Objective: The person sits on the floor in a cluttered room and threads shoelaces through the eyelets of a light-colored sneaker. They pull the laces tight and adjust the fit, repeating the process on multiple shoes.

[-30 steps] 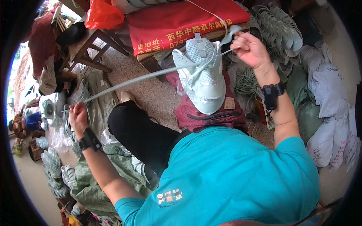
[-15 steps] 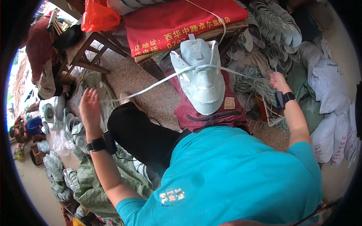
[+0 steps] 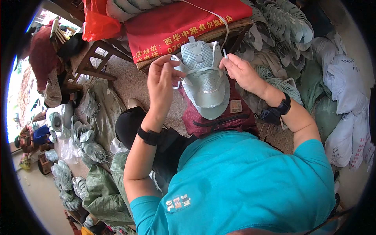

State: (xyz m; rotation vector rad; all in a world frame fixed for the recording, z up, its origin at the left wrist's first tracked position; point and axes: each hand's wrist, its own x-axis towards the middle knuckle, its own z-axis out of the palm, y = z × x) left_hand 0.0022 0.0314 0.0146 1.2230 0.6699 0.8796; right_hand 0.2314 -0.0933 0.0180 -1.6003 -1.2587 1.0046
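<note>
A pale grey-green sneaker upper [image 3: 207, 93], its mesh tongue upright, rests on a maroon cloth bag [image 3: 219, 124] in front of me. A pale shoelace [image 3: 201, 71] crosses it below the tongue. At the upper's left eyelet flap, my left hand [image 3: 160, 80] has bent fingers closed on the lace, whose slack loops beneath them; the fingers partly cover the flap. My right hand [image 3: 243, 73] pinches the lace near its tip beside the right eyelet flap. The tip points up between thumb and finger. Both wrists carry black bands.
Beyond the upper stands a wooden bench [image 3: 235, 28] under a red cloth [image 3: 184, 23]. Bundled pale laces [image 3: 280, 84] and stacked shoe parts [image 3: 288, 27] lie to the right, with white sacks [image 3: 340, 82]. Green woven sacks [image 3: 103, 192] and a wooden stool [image 3: 88, 58] are left.
Both hands have come inward from wide apart to the two sides of the upper. The lace, stretched taut out to both sides before, now hangs slack near the eyelets.
</note>
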